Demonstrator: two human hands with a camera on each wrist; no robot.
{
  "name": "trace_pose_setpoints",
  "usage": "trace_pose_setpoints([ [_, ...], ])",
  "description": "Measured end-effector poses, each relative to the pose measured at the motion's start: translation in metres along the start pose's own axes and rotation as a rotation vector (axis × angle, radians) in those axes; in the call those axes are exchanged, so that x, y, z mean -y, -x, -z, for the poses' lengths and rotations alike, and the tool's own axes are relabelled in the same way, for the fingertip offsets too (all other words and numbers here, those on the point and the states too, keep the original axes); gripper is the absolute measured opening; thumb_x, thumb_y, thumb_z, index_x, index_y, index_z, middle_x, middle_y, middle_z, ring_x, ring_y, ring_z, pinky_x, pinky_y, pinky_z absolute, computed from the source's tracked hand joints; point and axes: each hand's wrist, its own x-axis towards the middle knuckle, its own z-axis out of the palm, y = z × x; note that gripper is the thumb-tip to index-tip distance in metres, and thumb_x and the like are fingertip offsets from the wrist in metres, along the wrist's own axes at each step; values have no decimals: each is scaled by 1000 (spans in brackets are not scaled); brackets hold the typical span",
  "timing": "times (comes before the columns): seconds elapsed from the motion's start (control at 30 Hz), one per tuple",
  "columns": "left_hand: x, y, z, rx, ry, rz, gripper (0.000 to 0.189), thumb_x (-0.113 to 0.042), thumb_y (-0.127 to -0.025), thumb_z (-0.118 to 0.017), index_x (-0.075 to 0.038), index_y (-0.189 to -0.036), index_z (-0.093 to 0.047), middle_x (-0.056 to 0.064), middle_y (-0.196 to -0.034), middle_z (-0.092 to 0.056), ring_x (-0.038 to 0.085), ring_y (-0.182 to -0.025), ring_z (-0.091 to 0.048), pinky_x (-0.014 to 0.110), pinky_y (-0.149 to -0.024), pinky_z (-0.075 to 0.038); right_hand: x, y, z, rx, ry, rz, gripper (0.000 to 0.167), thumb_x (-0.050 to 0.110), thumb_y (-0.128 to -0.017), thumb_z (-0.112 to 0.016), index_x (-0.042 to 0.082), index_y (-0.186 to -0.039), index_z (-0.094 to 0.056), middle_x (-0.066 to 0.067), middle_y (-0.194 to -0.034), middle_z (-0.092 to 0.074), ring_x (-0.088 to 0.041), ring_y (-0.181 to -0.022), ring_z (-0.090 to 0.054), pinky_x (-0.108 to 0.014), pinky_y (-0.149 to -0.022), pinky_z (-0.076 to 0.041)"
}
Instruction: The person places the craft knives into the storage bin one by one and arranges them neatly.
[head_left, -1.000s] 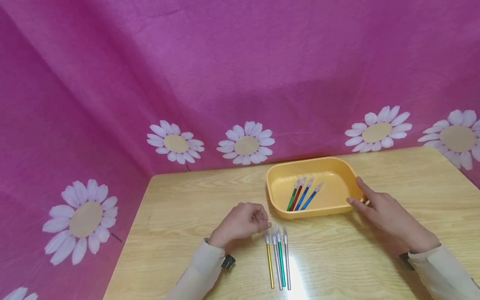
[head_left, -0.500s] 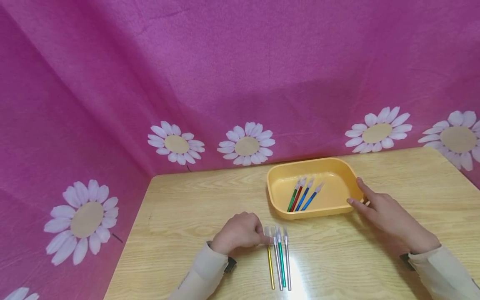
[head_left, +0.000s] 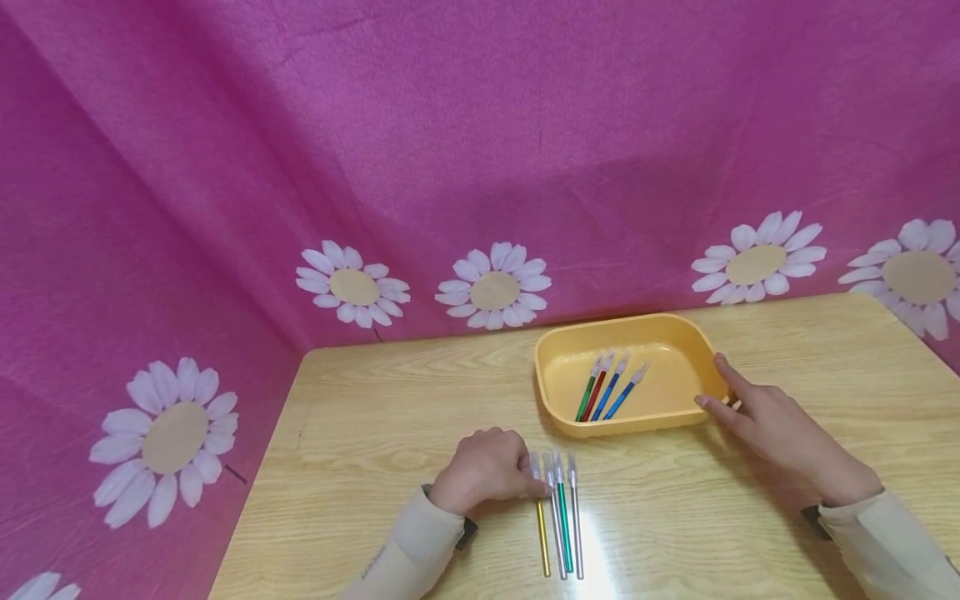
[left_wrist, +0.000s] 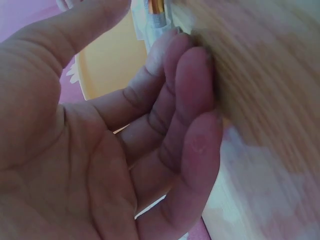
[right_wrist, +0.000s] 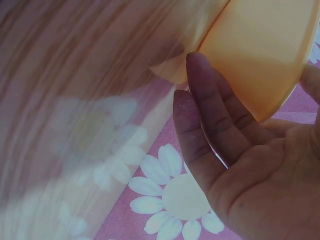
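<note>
In the head view my left hand (head_left: 486,473) pinches a gold craft knife (head_left: 543,542) near its clear cap, thumb and index finger on either side. The knife lies on the table, leftmost in a row with a green craft knife (head_left: 565,529) and two silver ones. The left wrist view has its clear cap (left_wrist: 159,29) beside the index fingertip; the thumb's tip is cut off there. My right hand (head_left: 776,429) grips the right end of a yellow plastic tray (head_left: 600,429), its thumb at the rim and fingers against the outer wall. Several craft knives, green, red and blue, lie inside.
The light wood table (head_left: 360,433) reaches back to a magenta cloth (head_left: 585,150) printed with white daisies, which also hangs along the left side. The tray stands close to that cloth, behind the row of knives. Glare falls on the tabletop near the row.
My left hand has come down and slightly right onto the gold craft knife, its fingers closing at the cap end. The right hand and the tray have stayed put.
</note>
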Motion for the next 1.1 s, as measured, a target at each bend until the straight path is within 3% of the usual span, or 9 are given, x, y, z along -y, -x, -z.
trace_pose_setpoints([
  [0.4,-2,-2,-5,-24,-43,24,45,-54,-78,-88,-23,-57,-62,-7,-63,-56,13,-65,-51,29,-61,-38,0,0,1,21,-17,-20,82,43,-108,-54,-4,-163,-16,-6,-92,-63,-19,-84,-55,-30,-72,-46],
  [0.87,1,-1,-1,-8,-28,30,40,-43,-79,-89,-23,-56,-64,-8,-61,-57,13,-63,-52,28,-60,-39,0,0,1,12,-8,-16,82,42,-108,-55,-6,-162,-18,-8,-94,-66,-21,-86,-58,-39,-77,-50],
  [1.1,0,1,0,-27,-39,18,40,-39,-79,-89,-23,-54,-63,-9,-58,-56,12,-60,-51,28,-59,-38,1,0,1,12,-2,-13,81,41,-108,-55,-6,-162,-17,-7,-93,-66,-19,-84,-58,-36,-74,-49],
])
